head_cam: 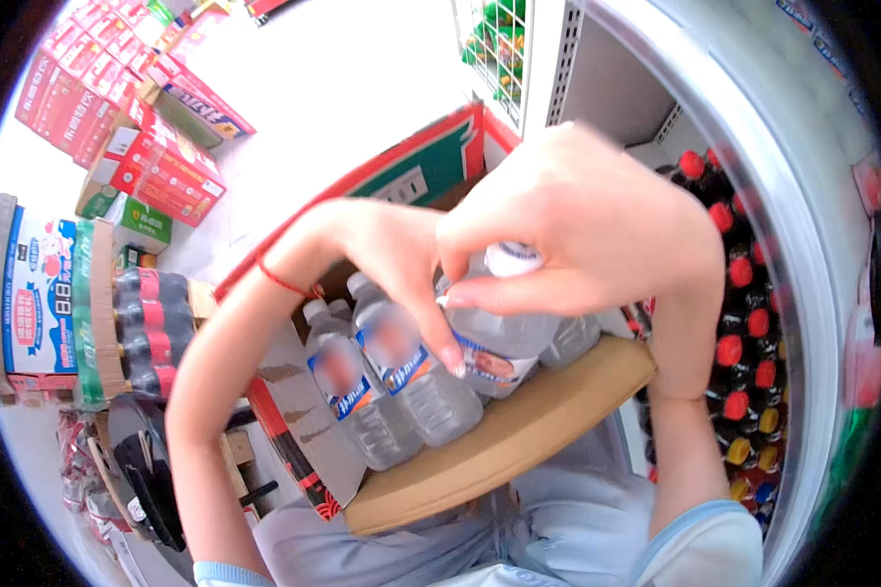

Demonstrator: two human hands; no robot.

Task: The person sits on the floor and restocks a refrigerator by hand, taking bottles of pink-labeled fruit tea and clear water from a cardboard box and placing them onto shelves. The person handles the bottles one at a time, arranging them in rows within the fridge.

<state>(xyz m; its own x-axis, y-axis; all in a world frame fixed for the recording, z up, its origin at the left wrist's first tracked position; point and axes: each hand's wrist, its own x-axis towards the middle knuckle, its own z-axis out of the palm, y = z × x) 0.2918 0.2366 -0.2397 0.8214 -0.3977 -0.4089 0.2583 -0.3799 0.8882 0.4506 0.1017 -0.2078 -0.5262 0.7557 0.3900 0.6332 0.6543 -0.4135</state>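
Observation:
An open cardboard carton (411, 176) stands before me, with several clear plastic bottles inside. My right hand (580, 227) curls thumb and finger round the top of a white-capped bottle (492, 363); its cap (514, 258) shows between them. My left hand (404, 257) reaches over the carton from the left, its thumb against that bottle's left side. Its other fingers are hidden behind my right hand. Two more bottles, one at the left (345, 389) and one in the middle (411, 359), lean side by side below my left hand.
A brown carton flap (506, 458) bends over my lap. To the right, a cooler with a pale curved frame (767, 183) holds dark bottles with red caps (734, 348). Stacked red cartons (169, 172) and shrink-wrapped dark bottles (150, 330) stand left. A white wire rack (510, 66) rises beyond.

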